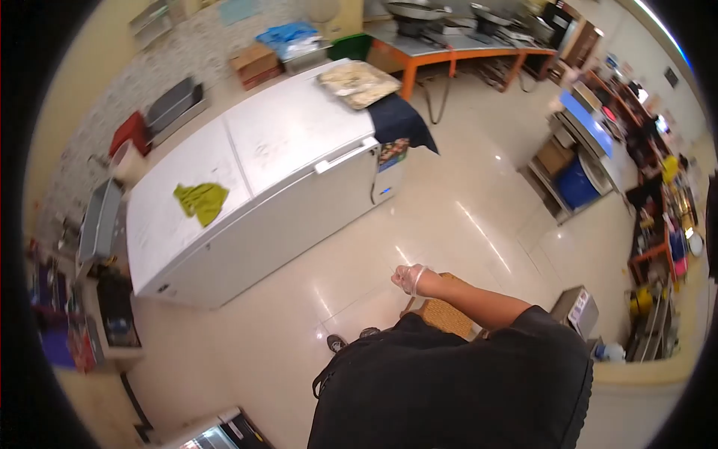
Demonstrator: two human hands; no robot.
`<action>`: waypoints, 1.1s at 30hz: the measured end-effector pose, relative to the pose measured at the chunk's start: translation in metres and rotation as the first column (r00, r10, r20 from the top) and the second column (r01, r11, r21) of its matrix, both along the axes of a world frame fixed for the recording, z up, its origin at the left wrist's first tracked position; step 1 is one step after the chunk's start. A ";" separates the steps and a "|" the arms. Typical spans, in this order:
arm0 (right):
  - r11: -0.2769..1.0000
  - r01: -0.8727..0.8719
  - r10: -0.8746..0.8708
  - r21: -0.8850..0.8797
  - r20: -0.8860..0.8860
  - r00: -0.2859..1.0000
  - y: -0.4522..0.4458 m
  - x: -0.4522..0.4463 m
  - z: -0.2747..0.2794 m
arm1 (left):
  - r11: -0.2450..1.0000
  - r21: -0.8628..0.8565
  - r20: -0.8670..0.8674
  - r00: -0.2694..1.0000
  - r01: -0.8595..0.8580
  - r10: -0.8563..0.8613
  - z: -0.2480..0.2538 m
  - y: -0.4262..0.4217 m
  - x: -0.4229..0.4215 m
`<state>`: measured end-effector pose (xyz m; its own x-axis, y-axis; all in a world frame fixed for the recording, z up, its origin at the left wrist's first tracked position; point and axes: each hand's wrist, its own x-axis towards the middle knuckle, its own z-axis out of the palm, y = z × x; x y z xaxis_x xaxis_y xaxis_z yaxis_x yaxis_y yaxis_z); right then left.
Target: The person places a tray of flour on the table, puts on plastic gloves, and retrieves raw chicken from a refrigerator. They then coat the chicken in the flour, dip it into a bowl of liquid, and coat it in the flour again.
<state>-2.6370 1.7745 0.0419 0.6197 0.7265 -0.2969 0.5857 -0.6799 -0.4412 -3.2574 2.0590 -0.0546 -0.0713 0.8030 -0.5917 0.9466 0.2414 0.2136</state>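
My right hand point(410, 279), in a thin clear plastic glove, is held out in front of my body with its fingers curled closed. Whether anything is inside the fingers is hidden. Just below and behind it stands a brown woven piece point(447, 317), perhaps a stool, partly covered by my arm and black shirt. My left hand is out of view. Across the floor from me is a long white chest freezer point(299, 165). A crumpled yellow-green cloth point(202, 200) lies on its lid, and a tray of pale food pieces under clear wrap point(359, 82) sits at the far end.
A dark cloth point(402, 127) hangs over the freezer's end. An orange-framed metal table point(449, 49) carries pans on burners. A cart with a blue top point(587, 123) stands to the right, near cluttered shelves point(654, 217). A metal box point(574, 310) is beside my right arm.
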 end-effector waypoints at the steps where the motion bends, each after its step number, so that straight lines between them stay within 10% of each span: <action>1: 0.998 0.055 -0.056 -0.040 -0.021 0.998 -0.010 -0.007 0.001 | 0.999 -0.033 0.094 0.996 -0.005 0.008 -0.011 0.009 0.020; 6: 0.931 -0.050 0.039 -0.362 -0.038 0.999 -0.033 -0.037 0.016 | 0.958 -0.275 0.381 0.924 0.078 0.034 -0.056 0.038 0.107; 13: 0.879 0.456 -0.393 0.140 -0.329 0.859 -0.065 -0.055 -0.030 | 0.836 -0.482 0.325 0.939 0.263 -0.109 -0.072 0.096 0.156; 17: 0.488 0.872 -0.605 0.043 -0.704 0.373 -0.068 -0.045 0.012 | 0.807 -0.470 0.267 0.929 0.358 -0.256 -0.059 0.184 0.235; 24: 0.268 0.962 -0.711 0.048 -0.664 0.232 -0.108 0.056 0.021 | 0.808 -0.165 0.510 0.750 0.565 -0.421 -0.020 0.236 0.535; 29: 0.420 0.851 -0.773 0.314 -0.368 0.517 -0.177 0.165 -0.088 | 0.621 -0.206 0.493 0.628 0.757 -0.602 -0.033 0.152 0.677; 33: 0.322 0.939 -0.869 0.121 -0.356 0.344 -0.196 0.247 0.029 | 0.360 -0.296 0.412 0.458 0.885 -0.788 -0.061 0.105 0.758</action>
<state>-2.3897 1.5790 0.0704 0.8923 -0.1928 -0.4082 -0.4414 -0.5622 -0.6994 -2.4994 2.1640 -0.1155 0.6275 0.0495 -0.7771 0.6656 -0.5520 0.5023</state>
